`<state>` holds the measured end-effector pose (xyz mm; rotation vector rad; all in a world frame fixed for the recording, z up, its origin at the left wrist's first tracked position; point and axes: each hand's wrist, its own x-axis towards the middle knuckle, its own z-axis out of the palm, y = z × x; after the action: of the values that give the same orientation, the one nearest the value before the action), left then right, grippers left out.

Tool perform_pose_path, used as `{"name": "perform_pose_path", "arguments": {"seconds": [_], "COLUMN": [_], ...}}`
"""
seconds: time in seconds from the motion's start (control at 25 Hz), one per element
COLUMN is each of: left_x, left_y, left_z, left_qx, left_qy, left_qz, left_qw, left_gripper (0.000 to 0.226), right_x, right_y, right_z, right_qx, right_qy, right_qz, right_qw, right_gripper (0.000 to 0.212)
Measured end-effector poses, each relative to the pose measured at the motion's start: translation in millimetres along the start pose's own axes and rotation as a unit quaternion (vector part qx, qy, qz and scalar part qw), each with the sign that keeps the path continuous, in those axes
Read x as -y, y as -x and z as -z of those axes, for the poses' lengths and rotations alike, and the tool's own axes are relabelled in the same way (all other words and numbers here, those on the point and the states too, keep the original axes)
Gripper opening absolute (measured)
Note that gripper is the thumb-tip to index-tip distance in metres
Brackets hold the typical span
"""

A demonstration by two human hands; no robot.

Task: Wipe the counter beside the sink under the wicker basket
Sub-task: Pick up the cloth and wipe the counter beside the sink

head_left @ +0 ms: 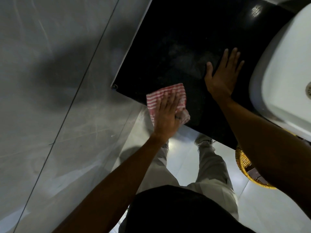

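Observation:
The black counter (185,47) stretches from the grey wall to the white sink (286,73). My left hand (166,115) presses flat on a red-and-white striped cloth (170,91) at the counter's near left corner, with the cloth partly hanging past the front edge. Farther right, my right hand (222,73) lies flat on the counter with fingers spread, close to the sink and holding nothing. The wicker basket (244,165) shows below the counter's front edge at the right, mostly hidden by my right forearm.
A grey tiled wall (58,81) borders the counter on the left. A pale glossy tile floor (260,207) lies below, where my legs and shoes stand. The sink's drain (308,88) shows at the right edge.

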<state>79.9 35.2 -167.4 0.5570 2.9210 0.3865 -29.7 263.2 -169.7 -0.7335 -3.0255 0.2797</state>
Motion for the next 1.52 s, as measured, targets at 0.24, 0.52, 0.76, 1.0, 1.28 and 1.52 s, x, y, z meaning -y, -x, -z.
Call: {"name": "perform_pose_path", "arguments": {"seconds": [0.24,0.52,0.76,1.0,1.28,1.52], "left_x": [-26.3,41.9,-28.6,-2.5,-5.4,-25.7], "left_y": [2.6,-46.2,-10.8,-53.7,-151.8,-245.3], "left_z": [53.6,103.0,40.7,20.6,14.8,20.0], "left_qx": [0.256,-0.142,0.018,0.079,0.018,0.021], "left_qy": [0.544,0.51,0.166,-0.073,-0.074,-0.057], "left_qz": [0.156,0.372,0.195,0.159,0.093,0.069], "left_qw": [0.784,0.763,0.967,0.981,0.993,0.996], "left_gripper": [0.048,0.043,0.071,0.098,0.097,0.096], "right_x": [-5.2,-2.2,0.7,1.2,1.0,-1.3], "right_y": [0.1,0.4,1.7,3.0,1.8,4.2], "right_z": [4.4,3.6,6.6,4.6,3.6,4.0], "right_qx": [0.008,0.013,0.018,0.016,0.015,0.01], "right_qy": [-0.024,-0.027,-0.029,-0.032,-0.043,-0.053], "right_qz": [0.007,0.001,-0.007,-0.013,-0.02,-0.011], "right_qw": [1.0,1.0,0.999,0.999,0.999,0.998], "right_gripper": [0.081,0.081,0.079,0.077,0.077,0.075]}}
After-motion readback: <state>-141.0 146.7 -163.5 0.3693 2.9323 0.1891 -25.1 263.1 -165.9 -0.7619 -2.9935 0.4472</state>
